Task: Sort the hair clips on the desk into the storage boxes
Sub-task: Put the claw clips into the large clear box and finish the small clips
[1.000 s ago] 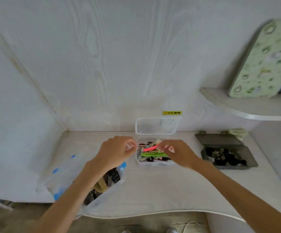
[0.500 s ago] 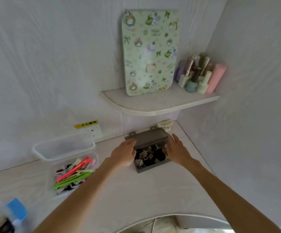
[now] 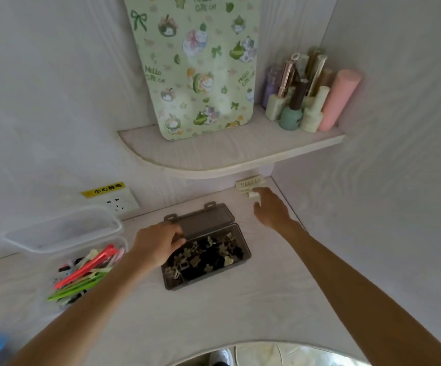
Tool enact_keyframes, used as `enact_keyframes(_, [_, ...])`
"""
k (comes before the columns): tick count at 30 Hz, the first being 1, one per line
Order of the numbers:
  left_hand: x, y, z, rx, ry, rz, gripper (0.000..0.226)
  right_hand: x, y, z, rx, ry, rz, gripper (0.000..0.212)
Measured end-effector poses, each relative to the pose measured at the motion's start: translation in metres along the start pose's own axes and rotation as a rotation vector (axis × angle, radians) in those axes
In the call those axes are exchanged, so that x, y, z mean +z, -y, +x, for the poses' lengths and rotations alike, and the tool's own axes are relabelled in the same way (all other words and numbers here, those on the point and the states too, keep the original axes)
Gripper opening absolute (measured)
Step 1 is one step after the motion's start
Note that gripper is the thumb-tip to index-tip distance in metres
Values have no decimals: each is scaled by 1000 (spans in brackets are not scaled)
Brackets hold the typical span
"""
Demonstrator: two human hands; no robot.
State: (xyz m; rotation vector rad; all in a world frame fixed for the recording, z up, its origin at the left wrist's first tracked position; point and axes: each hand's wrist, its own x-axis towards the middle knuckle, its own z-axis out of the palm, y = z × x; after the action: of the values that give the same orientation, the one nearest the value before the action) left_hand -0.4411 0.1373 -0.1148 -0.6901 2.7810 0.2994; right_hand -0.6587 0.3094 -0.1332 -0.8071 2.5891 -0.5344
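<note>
Left hand (image 3: 158,244) gripped the smoky-grey plastic box (image 3: 208,256) while the slack-fingered right hand (image 3: 270,210) reached the pale cream toothed claw clip (image 3: 249,185), likely light, rigid, best pinched at its wings.

I see a home dressing corner: a white table (image 3: 214,313) against pale walls, a corner shelf (image 3: 214,154) holding nail polish bottles (image 3: 290,117), and a wall socket (image 3: 119,203).

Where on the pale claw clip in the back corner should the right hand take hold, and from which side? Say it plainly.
Take the pale claw clip by the end nearest the right hand, coming in from the front. It lies flat on the desk, tucked under the shelf against the wall, so the top and back look blocked. A thumb-and-forefinger grip there probably suits; its exact shape is blurred.
</note>
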Motion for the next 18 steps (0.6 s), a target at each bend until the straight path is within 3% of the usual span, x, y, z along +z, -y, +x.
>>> enact_keyframes(4, [2,3,-5,-14,-18,-39,28,1,-8,29,-70,182,-332,76])
enact_keyframes(9, [1,0,-3,-62,-14,-64,29,11,-28,14,-191,-47,-269,36])
enact_keyframes(13, [-2,-1,-5,-95,45,-81,29,-8,-33,-3,-115,115,-270,34])
enact_keyframes(16, [-11,-4,-12,-70,44,-103,34,-28,-17,-21,-100,59,-66,29])
enact_keyframes(18, [-21,-4,-20,-27,-7,-233,39,-37,6,-35,-186,82,23,27])
